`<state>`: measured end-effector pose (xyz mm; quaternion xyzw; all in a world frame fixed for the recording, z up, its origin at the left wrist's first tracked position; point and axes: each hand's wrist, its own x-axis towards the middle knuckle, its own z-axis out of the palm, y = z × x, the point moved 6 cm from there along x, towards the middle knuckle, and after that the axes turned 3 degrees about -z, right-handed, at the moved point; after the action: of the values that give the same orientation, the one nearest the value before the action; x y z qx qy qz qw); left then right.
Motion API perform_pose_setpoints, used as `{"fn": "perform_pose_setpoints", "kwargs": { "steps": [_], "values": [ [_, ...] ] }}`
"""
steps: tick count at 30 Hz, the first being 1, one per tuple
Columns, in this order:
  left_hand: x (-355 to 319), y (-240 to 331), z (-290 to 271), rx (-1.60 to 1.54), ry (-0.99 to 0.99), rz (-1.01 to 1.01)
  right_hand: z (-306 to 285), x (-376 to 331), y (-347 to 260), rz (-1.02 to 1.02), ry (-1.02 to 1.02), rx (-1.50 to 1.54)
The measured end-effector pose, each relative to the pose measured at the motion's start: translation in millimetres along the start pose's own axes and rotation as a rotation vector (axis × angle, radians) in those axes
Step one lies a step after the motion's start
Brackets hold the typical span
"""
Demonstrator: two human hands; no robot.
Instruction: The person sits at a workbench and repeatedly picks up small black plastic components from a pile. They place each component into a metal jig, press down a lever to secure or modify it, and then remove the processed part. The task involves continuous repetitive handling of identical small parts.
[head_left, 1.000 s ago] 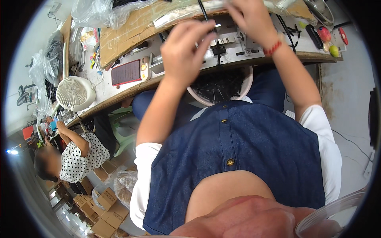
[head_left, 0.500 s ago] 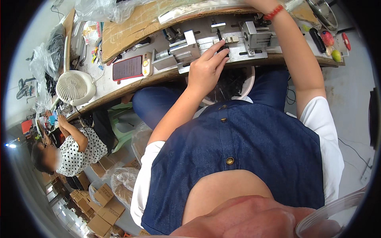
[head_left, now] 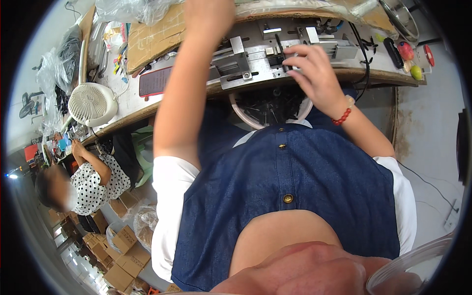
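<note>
My left hand [head_left: 210, 17] is stretched to the far edge above the cardboard, smeared by motion, its fingers cut off by the frame. My right hand [head_left: 317, 73] is at the metal fixture [head_left: 248, 66] on the bench. Its curved fingers and thumb close on a slim black part [head_left: 279, 43] that lies lengthwise across a small block [head_left: 272, 51] in the middle of the fixture. The exact contact at the fingertips is too small to make out. Below the bench edge, a pale pink basin [head_left: 239, 112] contains many thin black pieces [head_left: 275, 105].
Metal clamp blocks [head_left: 239, 51] flank the work spot. A phone [head_left: 153, 83] and white fan [head_left: 93, 104] stand left. Black cables [head_left: 365, 59] hang over the bench edge at right, near small fruits [head_left: 405, 50]. Cardboard [head_left: 152, 46] covers the back. Another person [head_left: 91, 187] sits at left.
My left hand has left the fixture and swung up to the far edge. My right hand has come back from the far right to the black part. The right clamp assembly now sits differently.
</note>
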<state>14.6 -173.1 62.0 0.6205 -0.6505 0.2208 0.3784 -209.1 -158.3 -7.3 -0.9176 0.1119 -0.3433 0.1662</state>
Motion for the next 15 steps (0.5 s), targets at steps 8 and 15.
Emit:
{"fn": "perform_pose_setpoints", "kwargs": {
  "steps": [8,15],
  "values": [
    [21.8,-53.3,26.8,0.182,-0.39,0.012,42.8,-9.0,9.2,-0.068,-0.094,-0.24],
    [18.0,-55.8,27.7,0.155,-0.329,0.126,24.6,4.5,8.2,-0.083,-0.077,-0.225]
  ]
}}
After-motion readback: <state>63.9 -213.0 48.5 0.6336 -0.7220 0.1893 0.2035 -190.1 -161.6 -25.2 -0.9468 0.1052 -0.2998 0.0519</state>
